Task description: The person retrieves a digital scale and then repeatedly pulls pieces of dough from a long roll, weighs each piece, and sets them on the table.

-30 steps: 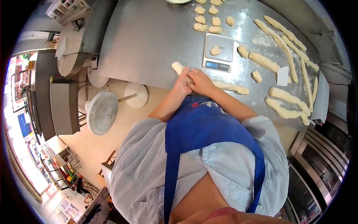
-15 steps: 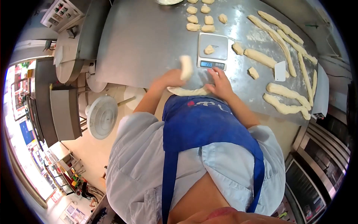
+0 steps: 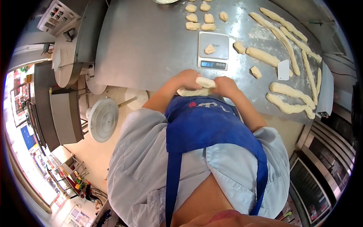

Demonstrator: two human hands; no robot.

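Note:
Close to the apron, a short dough piece (image 3: pixel 205 82) is held between my two hands. My left hand (image 3: pixel 189 80) is closed round its left end, and my right hand (image 3: pixel 225 87) is closed at its right end. Just below it, along the table's near edge, lies a longer dough strip (image 3: pixel 193 92); its right end is partly hidden by my right hand. Beyond my hands stands a digital scale (image 3: pixel 213 46) with a small dough lump (image 3: pixel 210 49) on its plate. Its display is lit.
Several dough lumps (image 3: pixel 192 26) sit in rows at the back. Dough ropes (image 3: pixel 289 108) lie at the right, with a white scraper (image 3: pixel 283 70) on a thick dough log (image 3: pixel 263 56). A white fan (image 3: pixel 103 120) stands left of the steel table (image 3: pixel 140 45).
My left hand has brought the raised dough piece down and right, to my right hand. My right hand has left the scale's front edge and closed at the dough.

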